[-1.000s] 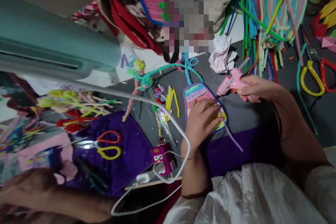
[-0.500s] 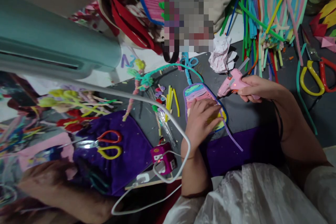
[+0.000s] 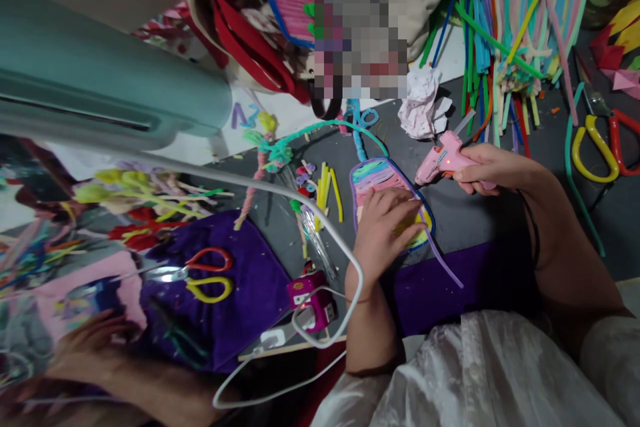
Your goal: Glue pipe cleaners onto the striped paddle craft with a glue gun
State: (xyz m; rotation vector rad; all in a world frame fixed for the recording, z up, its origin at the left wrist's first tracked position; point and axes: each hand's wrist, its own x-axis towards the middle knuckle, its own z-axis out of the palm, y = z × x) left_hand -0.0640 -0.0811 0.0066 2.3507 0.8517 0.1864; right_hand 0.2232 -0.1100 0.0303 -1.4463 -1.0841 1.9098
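Here, left hand (image 3: pixel 383 230) pressed flat on striped craft piece (image 3: pixel 383 177), right hand (image 3: pixel 493 170) gripping pink glue gun (image 3: pixel 443 159), nozzle at its edge.

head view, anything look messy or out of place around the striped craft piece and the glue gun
Yes. A white cable loops across the work area over the left hand's wrist, near the striped craft piece. A crumpled paper lies beside the pink glue gun in the right hand.

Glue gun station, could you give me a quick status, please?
Right hand grips pink glue gun. Left hand presses striped craft piece. White cable alongside.
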